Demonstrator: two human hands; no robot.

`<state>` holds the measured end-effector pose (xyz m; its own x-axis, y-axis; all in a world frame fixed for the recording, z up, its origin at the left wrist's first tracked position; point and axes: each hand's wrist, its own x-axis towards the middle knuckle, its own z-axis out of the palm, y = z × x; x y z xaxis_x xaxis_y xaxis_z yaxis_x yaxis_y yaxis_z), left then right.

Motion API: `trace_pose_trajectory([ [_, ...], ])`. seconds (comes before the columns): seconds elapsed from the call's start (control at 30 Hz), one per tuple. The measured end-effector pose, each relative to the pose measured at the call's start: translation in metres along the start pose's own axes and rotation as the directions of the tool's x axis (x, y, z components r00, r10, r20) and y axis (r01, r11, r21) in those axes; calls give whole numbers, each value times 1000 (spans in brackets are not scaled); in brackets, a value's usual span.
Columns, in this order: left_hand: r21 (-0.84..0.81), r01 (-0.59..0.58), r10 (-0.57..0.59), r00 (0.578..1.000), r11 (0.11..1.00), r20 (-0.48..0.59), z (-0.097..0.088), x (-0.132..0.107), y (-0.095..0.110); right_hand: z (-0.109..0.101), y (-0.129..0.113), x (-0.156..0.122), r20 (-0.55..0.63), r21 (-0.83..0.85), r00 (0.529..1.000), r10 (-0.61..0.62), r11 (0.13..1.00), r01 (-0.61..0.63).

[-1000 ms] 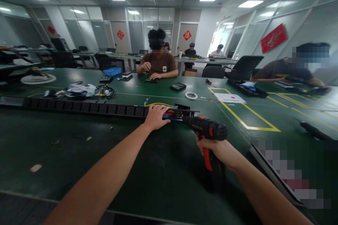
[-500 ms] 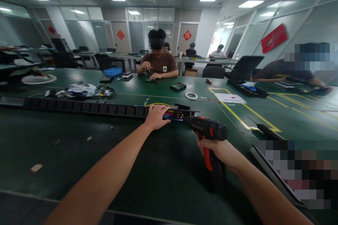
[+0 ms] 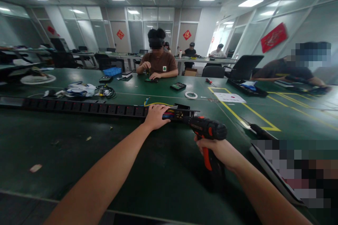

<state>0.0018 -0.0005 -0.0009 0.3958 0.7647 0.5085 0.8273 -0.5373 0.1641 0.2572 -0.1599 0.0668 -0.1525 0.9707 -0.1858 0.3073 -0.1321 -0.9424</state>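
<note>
A long black power strip lies across the green table, its right end open with coloured wires showing. My left hand rests closed on that open end, holding it down. My right hand grips the handle of a black and orange cordless screwdriver. The tool's nose points left, into the strip's open end beside my left fingers.
A person in a brown shirt works across the table; another leans in at the far right. A white tape roll, a paper sheet, cables and a dark tool lie on the table. Yellow lines mark it.
Both my hands and the screwdriver stay in place. The dark tool at the right has slid left along the table towards the yellow line.
</note>
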Motion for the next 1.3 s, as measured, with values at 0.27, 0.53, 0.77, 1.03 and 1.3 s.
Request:
trace_pose_trajectory([
  [0.27, -5, 1, -1, 1000, 1000, 4, 2, 0, -2, -2, 2, 2, 10, -11, 1000, -13, 1000, 13],
  [0.53, 2, -5, 5, 1000, 1000, -7, 2, 0, -1, 1, -3, -1, -10, -7, 1000, 28, 1000, -28],
  [0.77, -3, 4, -4, 1000, 1000, 8, 1, 1, 0, 5, -7, -2, 1, 12, 999, 46, 999, -46],
  [1.03, -2, 2, -2, 1000, 1000, 5, 1, 0, -1, 1, 1, 2, 62, 22, 998, 1, 1000, -2],
  [1.3, 10, -7, 7, 1000, 1000, -6, 1, 0, -1, -1, 2, 3, 81, 31, 997, -18, 999, 15],
])
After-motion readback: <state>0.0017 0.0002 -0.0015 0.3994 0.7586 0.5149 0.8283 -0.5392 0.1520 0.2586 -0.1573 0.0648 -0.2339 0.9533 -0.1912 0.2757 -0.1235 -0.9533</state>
